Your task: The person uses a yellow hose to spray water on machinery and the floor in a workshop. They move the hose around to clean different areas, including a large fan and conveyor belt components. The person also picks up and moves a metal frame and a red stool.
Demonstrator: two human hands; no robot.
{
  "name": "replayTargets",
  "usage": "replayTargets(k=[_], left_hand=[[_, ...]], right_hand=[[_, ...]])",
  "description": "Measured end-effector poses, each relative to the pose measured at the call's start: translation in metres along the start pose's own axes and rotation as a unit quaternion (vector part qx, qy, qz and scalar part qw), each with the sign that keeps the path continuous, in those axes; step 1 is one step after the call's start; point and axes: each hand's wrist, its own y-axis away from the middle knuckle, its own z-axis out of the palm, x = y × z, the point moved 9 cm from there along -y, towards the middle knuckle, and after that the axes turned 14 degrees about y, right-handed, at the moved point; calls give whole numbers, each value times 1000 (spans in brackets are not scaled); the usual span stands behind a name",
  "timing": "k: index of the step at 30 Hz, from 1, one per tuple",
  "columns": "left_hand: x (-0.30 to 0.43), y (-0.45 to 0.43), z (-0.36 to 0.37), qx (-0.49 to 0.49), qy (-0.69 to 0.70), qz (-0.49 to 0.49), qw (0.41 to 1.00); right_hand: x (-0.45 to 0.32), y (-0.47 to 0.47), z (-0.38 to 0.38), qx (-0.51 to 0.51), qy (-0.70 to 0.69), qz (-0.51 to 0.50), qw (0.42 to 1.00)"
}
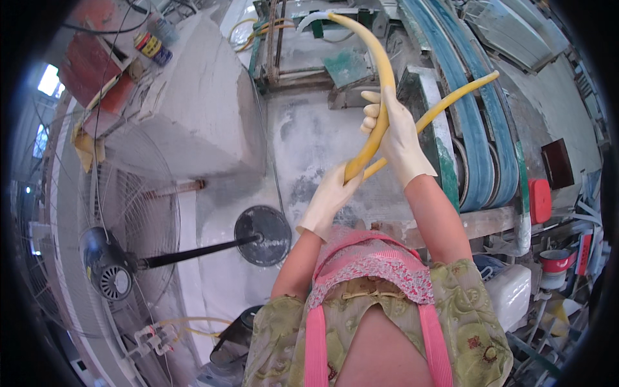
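Note:
Both of my hands wear cream rubber gloves and grip a thick yellow hose (pixel 380 60). My left hand (pixel 332 193) is closed around its lower part. Further up, my right hand (pixel 397 126) wraps its fingers about the same hose. From there the hose curves up and to the left, and clear water (pixel 311 18) seems to come out of its far end. Another stretch of yellow hose (pixel 447 102) slants behind my right wrist and over the blue belts at the right. Whether the two stretches join is hidden behind my hands.
Blue machine belts (pixel 471 130) run over wheels at my right. A pale block-like form (pixel 203 111) with a spray can (pixel 153 48) by it stands at the left. Nearer are a large fan (pixel 109 271) and its round base (pixel 263 235). A green metal frame (pixel 261 58) stands ahead.

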Motion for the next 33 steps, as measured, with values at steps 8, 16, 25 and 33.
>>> replayTargets(k=[8,16,25,33], left_hand=[[-30,24,10,-16,52,16,998],[-74,36,4,-3,86,-37,996],[-10,28,-17,9,48,-54,997],[30,18,-26,52,27,-5,998]], right_hand=[[37,6,3,-21,17,61,998],[57,15,18,-35,-14,88,995],[8,8,39,-89,-44,5,995],[-41,2,52,-113,-42,-52,991]])
